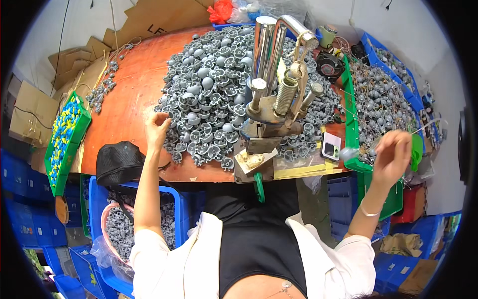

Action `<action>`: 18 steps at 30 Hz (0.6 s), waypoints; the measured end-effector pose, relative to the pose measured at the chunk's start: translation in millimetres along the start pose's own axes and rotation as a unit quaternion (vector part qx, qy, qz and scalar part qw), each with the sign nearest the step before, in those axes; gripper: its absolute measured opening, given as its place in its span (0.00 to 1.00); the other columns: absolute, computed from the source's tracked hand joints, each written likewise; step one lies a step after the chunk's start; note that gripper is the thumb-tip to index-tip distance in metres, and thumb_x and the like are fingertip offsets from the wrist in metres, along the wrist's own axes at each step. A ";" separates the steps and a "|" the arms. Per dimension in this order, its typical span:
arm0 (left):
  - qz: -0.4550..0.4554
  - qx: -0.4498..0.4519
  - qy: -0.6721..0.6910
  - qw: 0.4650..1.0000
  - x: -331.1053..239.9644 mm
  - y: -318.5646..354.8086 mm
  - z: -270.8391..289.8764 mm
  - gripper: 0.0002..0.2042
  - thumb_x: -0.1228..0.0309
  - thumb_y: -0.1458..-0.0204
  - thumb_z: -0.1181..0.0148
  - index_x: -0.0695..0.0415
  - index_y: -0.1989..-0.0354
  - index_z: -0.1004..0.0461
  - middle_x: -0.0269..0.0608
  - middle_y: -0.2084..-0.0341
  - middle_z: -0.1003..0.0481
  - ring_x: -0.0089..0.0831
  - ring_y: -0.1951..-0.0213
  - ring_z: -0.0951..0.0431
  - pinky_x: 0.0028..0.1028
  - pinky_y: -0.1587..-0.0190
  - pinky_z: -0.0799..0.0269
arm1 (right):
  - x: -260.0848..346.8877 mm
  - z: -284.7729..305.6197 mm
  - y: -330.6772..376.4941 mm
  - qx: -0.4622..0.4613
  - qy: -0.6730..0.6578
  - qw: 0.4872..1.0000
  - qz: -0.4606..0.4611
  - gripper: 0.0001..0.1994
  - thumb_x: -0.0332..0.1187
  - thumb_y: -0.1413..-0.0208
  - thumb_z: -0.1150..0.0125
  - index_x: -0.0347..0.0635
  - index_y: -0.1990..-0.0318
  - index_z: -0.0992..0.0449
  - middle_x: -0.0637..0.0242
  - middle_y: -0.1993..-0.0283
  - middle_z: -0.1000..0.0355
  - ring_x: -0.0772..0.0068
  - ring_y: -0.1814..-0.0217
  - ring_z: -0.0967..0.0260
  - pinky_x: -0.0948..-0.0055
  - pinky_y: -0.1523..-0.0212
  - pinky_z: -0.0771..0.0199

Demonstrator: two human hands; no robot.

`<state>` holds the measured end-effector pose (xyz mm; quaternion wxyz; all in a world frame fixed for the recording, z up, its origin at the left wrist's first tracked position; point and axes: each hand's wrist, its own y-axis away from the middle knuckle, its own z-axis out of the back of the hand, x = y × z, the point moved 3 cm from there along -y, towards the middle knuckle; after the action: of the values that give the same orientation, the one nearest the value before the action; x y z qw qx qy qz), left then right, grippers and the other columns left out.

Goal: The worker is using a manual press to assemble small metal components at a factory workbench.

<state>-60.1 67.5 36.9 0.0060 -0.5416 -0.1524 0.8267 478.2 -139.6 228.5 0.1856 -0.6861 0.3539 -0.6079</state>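
Observation:
At the left edge of a large heap of grey plastic half-shells (204,89), my left hand (158,125) has its fingertips curled together. Whatever may be between them is too small to make out. My right hand (392,155) is raised over the near end of a long green tray (350,107), its fingers bent and smeared by motion. Left of that hand, a blurred grey ball (348,154) shows beside the tray's rim; I cannot tell whether it is joined to the hand. A metal hand press (269,109) stands between my hands, with a pale block (253,160) at its base.
Grey balls with thin wires (383,99) fill the green tray. A phone (330,146) lies right of the press. Far left, a green tray (83,119) holds blue and yellow pieces. A black mesh bag (119,162) sits at the table's front edge, above a blue crate (183,219) of grey parts.

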 end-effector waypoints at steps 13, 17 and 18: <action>-0.137 -0.009 -0.157 0.978 -31.8 3.0 -16.5 0.13 0.81 0.58 0.35 0.58 0.61 0.24 0.33 0.73 0.28 0.22 0.69 0.26 0.22 0.65 0.29 | -39.3 -115.7 110.7 0.306 -0.117 0.915 -0.236 0.03 0.19 0.55 0.41 0.32 0.76 0.28 0.57 0.76 0.25 0.64 0.73 0.25 0.75 0.72 0.27; -0.214 0.022 -0.178 0.960 -36.3 -1.2 -17.2 0.14 0.79 0.57 0.36 0.58 0.59 0.24 0.34 0.68 0.28 0.22 0.71 0.27 0.22 0.64 0.30 | -44.5 -123.9 117.6 0.287 -0.118 0.913 -0.266 0.04 0.19 0.55 0.41 0.32 0.76 0.29 0.57 0.76 0.25 0.65 0.73 0.25 0.75 0.71 0.27; -0.225 -0.011 -0.195 0.954 -39.5 2.7 -16.7 0.14 0.79 0.56 0.37 0.58 0.58 0.24 0.34 0.67 0.28 0.22 0.71 0.27 0.21 0.65 0.30 | -45.2 -123.6 117.2 0.286 -0.117 0.913 -0.266 0.04 0.19 0.55 0.41 0.32 0.76 0.29 0.57 0.76 0.25 0.65 0.73 0.25 0.75 0.71 0.27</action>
<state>-28.4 62.1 65.4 0.1565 -0.3213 -0.2777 0.8917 328.0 -165.5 140.2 0.2459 -0.7386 -0.0552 -0.6253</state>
